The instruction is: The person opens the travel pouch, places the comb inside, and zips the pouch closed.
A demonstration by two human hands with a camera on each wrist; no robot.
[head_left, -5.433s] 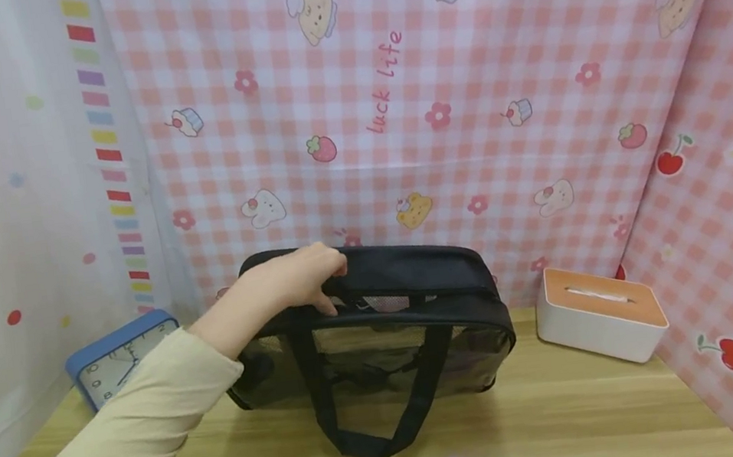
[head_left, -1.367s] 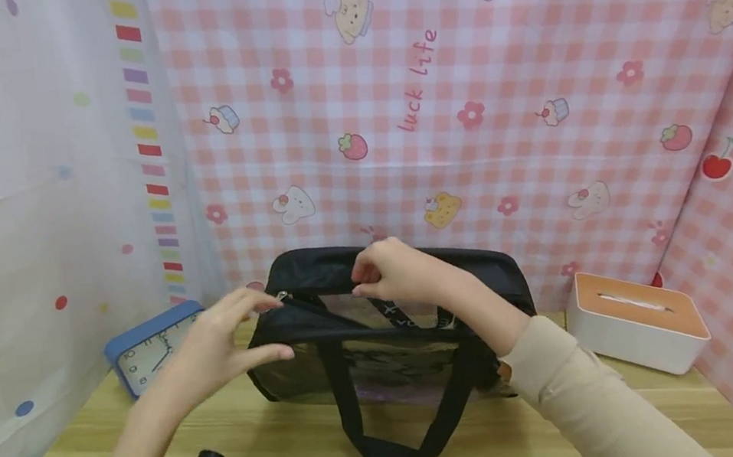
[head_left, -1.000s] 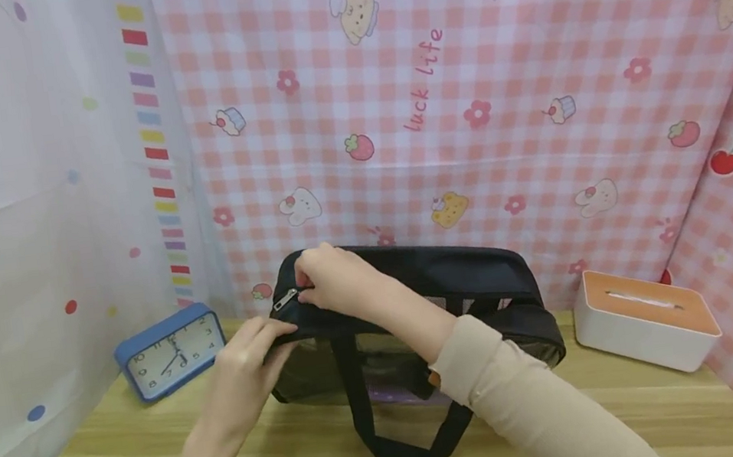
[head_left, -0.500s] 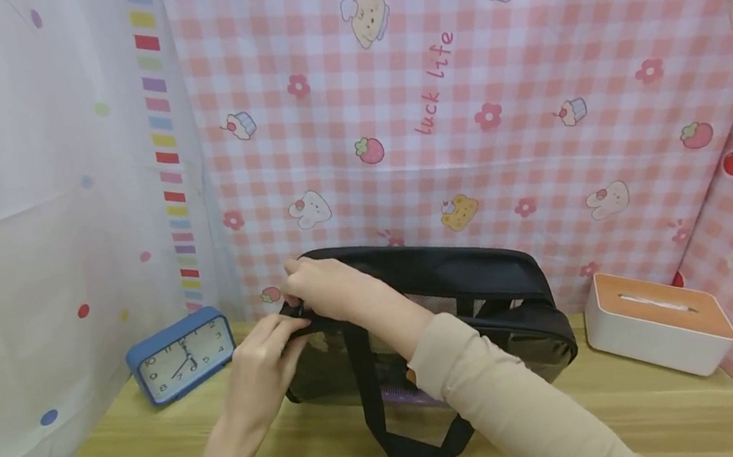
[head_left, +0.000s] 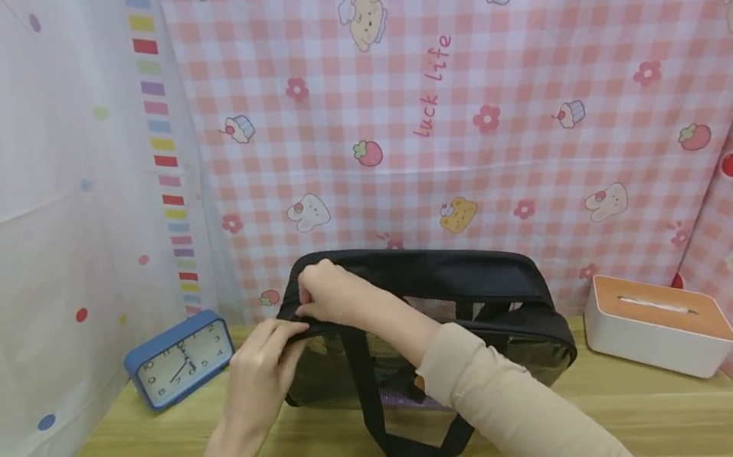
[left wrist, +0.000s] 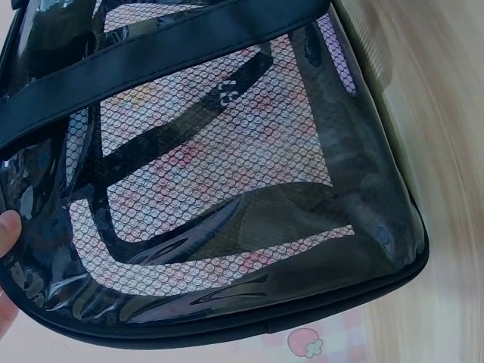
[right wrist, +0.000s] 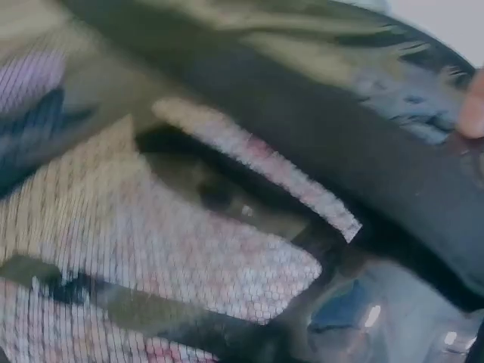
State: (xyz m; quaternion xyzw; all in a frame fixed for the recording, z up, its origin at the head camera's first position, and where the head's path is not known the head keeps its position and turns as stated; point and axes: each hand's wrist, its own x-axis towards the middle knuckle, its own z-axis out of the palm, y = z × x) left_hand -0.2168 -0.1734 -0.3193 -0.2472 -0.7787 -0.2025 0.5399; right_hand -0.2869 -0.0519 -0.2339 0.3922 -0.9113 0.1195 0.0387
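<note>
Table (head_left: 641, 416) (wood-grained) bears bag (head_left: 384, 361), clock (head_left: 180, 362), tissue box (head_left: 661, 329).

Head view: bright, diffuse light, fairly even over the pink gingham curtain (head_left: 396, 186), source direction hard to tell; soft, faint shading on the wooden tabletop (head_left: 640, 408) beneath the black bag (head_left: 448, 265), its interior dim. Left wrist view: reasonably crisp on the mesh (left wrist: 212, 166), pale glare streaking the clear vinyl. Right wrist view: hazy, low contrast, black strip (right wrist: 302, 113) smeared soft, small white highlights at lower right.
</note>
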